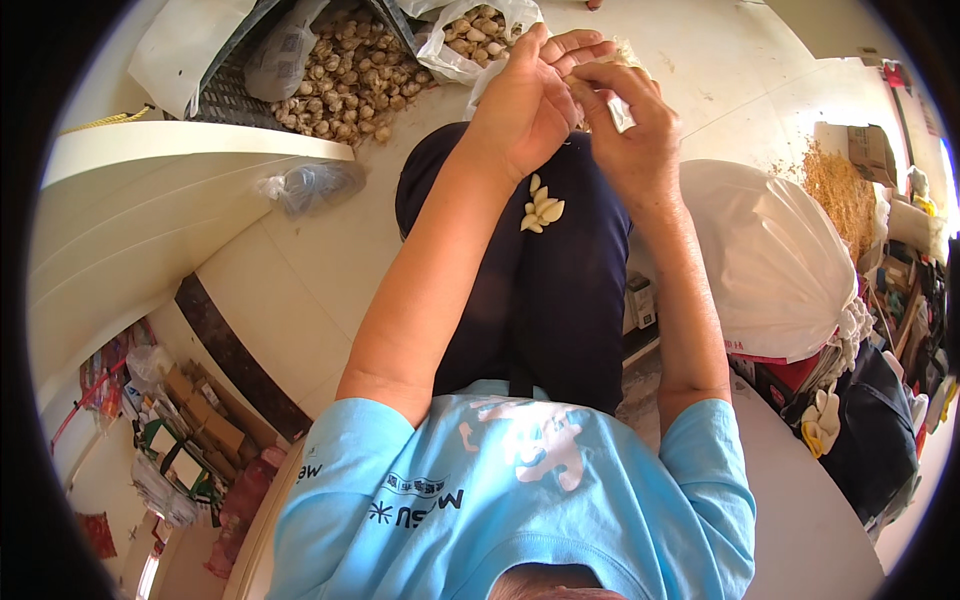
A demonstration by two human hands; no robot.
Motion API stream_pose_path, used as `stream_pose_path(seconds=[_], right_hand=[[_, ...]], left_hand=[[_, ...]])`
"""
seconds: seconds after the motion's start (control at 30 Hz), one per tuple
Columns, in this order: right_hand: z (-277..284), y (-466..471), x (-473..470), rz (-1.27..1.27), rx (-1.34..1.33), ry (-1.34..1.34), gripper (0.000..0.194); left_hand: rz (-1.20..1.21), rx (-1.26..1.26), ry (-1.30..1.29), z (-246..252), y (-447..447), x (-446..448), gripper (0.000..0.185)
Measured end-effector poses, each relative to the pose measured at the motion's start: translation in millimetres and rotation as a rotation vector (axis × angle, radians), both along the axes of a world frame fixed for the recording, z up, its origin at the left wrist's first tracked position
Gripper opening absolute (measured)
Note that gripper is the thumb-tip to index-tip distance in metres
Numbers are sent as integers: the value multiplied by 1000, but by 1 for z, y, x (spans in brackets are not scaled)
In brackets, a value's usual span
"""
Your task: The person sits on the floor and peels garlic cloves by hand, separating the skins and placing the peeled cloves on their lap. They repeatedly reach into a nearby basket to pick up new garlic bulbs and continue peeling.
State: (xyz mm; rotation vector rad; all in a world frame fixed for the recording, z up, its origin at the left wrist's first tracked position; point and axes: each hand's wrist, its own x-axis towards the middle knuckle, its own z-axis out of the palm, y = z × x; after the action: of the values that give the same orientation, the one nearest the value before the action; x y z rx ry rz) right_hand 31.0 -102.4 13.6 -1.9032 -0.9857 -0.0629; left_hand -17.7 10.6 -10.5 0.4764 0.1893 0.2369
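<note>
Both my hands are raised close together beyond my knees. My left hand (536,112) is turned palm up with its fingers partly spread; whether something small lies against them is hard to see. My right hand (634,112) has its thumb and forefinger pinched at the left fingers, on something too small and hidden to make out. Several peeled garlic cloves (543,209) lie on the dark trousers (570,300) over my lap. Whitish, papery material (624,54) shows just behind the right hand.
Whole garlic bulbs (349,82) lie heaped at a black plastic crate (232,97) on the floor. Beside them is a white plastic bag (442,56) holding more garlic. A large white sack (765,262) stands at the right, and a clear plastic bag (315,187) lies at the left.
</note>
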Motion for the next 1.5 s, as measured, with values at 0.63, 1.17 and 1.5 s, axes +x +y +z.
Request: stream_pose_path(seconds=[0.63,1.17,1.5], right_hand=[[21,-32,-98,15,782,1073,42],[13,-73,-91,78,1156,1592,42],[-2,-72,-99,-25,927,1417,35]], left_hand=[[197,-48,88,52,-26,-87,43],[95,1684,32,49,-6,-116,64],[-62,1996,107,27,-14,-123,80]])
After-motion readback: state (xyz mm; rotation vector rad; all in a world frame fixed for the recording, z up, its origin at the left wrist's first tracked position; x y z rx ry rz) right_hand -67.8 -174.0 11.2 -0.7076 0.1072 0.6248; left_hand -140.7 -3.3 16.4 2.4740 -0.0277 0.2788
